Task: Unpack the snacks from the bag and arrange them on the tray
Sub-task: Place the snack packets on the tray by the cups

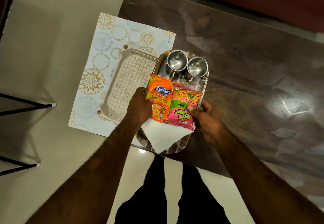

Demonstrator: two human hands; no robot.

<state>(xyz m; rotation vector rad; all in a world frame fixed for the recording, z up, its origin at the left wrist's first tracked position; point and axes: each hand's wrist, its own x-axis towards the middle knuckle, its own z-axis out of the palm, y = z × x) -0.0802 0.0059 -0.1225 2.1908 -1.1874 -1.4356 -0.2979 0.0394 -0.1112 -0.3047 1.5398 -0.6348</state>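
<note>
Steel cups (177,61), napkin (163,136) on tray (184,144)

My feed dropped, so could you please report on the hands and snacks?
Left hand pinches Kurkure packet; right hand pinches Bingo Tedhe Medhe packet. Both packets on steel tray, over white napkin. Two steel cups at tray's far end.

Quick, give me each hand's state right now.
Left hand: grips the orange Kurkure packet.
Right hand: pinches the pink Bingo packet.
</note>
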